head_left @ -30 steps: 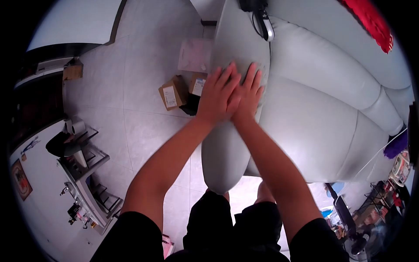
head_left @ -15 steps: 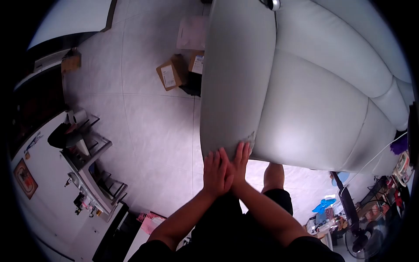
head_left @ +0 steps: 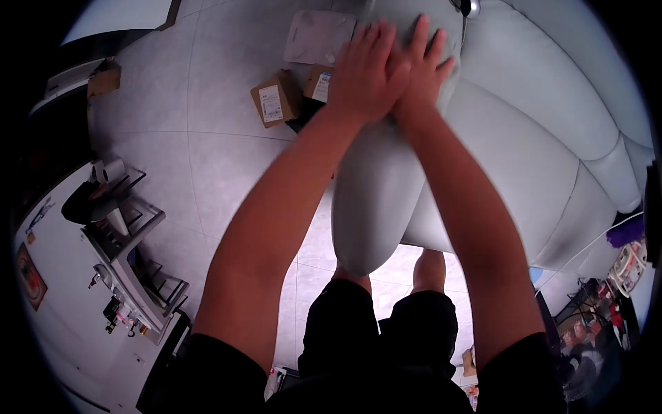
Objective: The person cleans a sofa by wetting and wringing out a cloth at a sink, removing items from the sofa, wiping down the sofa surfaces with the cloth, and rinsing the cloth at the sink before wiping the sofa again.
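Evidently palms-down: left hand (head_left: pixel 367 74) and right hand (head_left: pixel 419 81) open, fingers loosely spread, gripping nothing. Thumb sides overlap, probably to share pressure. Grey armrest (head_left: pixel 376 200) lies beneath both, its rounded end towards the knees; sofa seat (head_left: pixel 510 159) adjoins, right.

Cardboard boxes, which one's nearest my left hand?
The rightmost box in view, beside your left hand; the middle box and the far-left box sit farther away.

A home living room, with a leather-look sofa (head_left: pixel 510 152).
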Tool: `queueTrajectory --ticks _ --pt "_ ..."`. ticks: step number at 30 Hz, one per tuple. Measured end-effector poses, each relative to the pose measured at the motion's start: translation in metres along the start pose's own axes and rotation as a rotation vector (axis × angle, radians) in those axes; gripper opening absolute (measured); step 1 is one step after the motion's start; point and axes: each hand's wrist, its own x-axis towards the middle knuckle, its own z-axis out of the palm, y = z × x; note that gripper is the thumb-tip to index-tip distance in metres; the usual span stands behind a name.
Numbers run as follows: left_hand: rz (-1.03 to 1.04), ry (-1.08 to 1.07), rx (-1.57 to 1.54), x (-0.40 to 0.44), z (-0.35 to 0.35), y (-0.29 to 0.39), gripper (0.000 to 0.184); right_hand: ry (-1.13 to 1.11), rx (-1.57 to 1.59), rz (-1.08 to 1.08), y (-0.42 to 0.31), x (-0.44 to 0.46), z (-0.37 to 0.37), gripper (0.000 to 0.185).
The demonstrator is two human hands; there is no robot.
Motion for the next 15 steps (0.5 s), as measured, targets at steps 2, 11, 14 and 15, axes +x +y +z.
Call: queueTrajectory --ticks 2,11,14,15 --pt "0.001 0.008 0.002 0.022 0.004 -0.008 0.058 -0.017 -0.092 -0.012 -0.004 0.025 -0.005 0.063" --pt "0.121 -0.051 -0.118 -0.053 -0.018 0.007 0.054 -0.061 -0.018 0.011 -0.020 -0.051 -0.020 0.060" --pt "0.151 -0.110 -0.051 -0.137 -0.028 0.035 0.057 -0.175 0.035 0.041 -0.028 -0.139 -0.026 0.056" --pt "0.104 -0.163 -0.040 -0.168 -0.033 0.054 0.057 -0.165 0.098 0.060 -0.031 -0.173 -0.030 0.056"
